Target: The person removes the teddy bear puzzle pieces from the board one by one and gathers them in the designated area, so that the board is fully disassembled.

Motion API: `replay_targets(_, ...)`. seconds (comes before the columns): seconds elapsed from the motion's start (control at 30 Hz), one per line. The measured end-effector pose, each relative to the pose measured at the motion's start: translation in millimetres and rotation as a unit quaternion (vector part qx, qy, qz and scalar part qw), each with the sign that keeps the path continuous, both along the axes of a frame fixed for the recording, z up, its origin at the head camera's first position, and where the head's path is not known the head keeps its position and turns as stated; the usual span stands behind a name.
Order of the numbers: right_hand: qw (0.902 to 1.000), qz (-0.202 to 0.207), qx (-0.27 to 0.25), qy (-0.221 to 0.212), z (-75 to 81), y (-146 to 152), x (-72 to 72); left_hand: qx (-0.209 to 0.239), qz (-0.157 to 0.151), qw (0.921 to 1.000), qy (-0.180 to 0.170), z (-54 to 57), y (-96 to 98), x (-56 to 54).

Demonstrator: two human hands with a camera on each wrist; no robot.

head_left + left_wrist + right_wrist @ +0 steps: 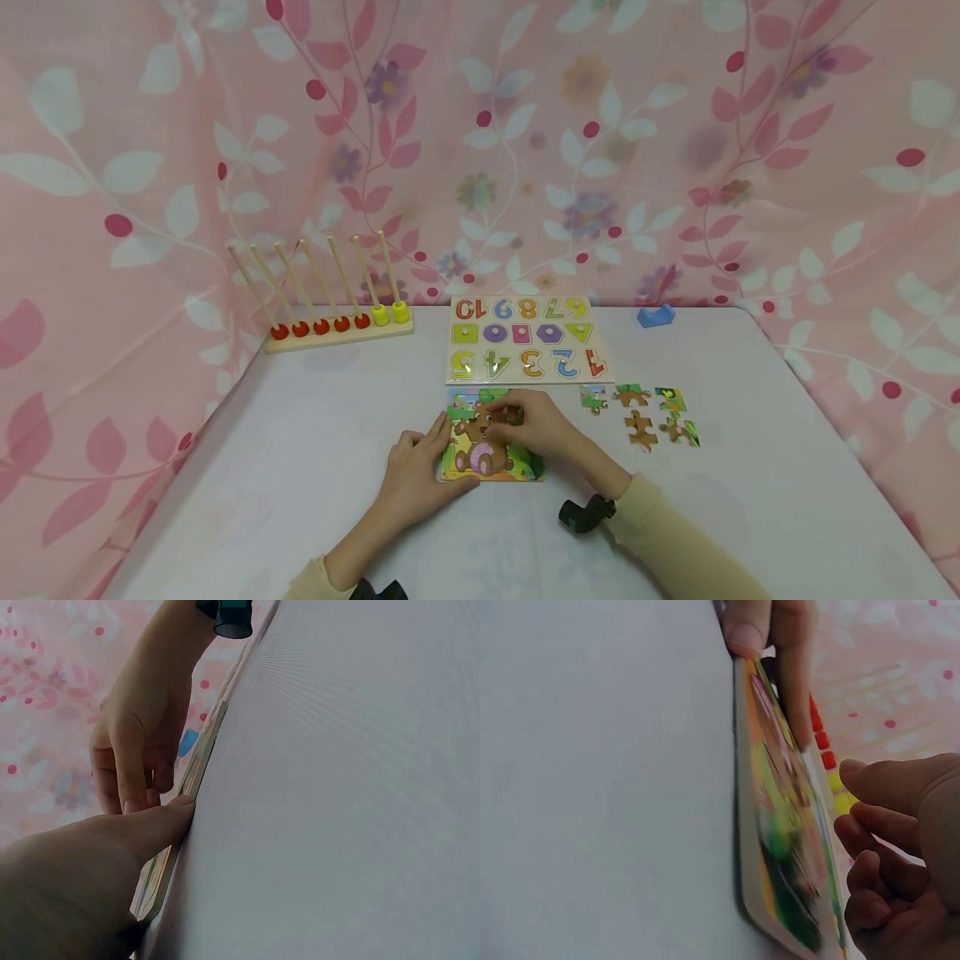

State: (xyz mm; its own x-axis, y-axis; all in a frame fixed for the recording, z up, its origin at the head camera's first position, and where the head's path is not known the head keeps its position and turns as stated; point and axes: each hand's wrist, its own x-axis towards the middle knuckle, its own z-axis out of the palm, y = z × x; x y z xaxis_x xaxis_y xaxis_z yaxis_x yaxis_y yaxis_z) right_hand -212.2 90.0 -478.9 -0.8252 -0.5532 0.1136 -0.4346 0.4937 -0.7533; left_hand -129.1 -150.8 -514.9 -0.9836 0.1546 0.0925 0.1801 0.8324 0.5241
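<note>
A jigsaw puzzle with a brown bear picture (480,458) lies flat on the white table. My left hand (416,475) steadies it at the near left corner, fingers along its left side and thumb against the near edge; the left thumb (161,825) also shows in the left wrist view. Over the bear's head hovers my right hand (536,421), covering part of the picture's upper right. In the right wrist view, the thumb and index finger of the right hand (900,832) stand apart, with no piece visible between them.
Several loose jigsaw pieces (640,429) lie right of the puzzle. Behind it is a number and shape board (530,383). A bead rack (337,335) with upright rods stands at back left, and a blue block (656,316) sits at back right, before the floral curtain (555,167).
</note>
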Motion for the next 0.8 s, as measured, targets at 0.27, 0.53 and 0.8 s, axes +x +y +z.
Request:
replay_targets(0.27, 0.9994, 0.016, 0.031, 0.005, -10.4, -17, -0.6, 0.009, -0.006, 0.9999, 0.000, 2.9, -0.5, 1.0)
replay_targets(0.53, 0.9992, 0.021, 0.031, 0.012, -14.1, -18, 3.9, 0.015, -0.003, 0.9999, -0.002, 2.8, -1.1, 1.6)
replay_targets(0.8, 0.9999, 0.006, 0.007, 0.012, -17.0, -18, 3.5, 0.012, -0.007, 0.9998, 0.011, 0.6, -0.7, 0.9)
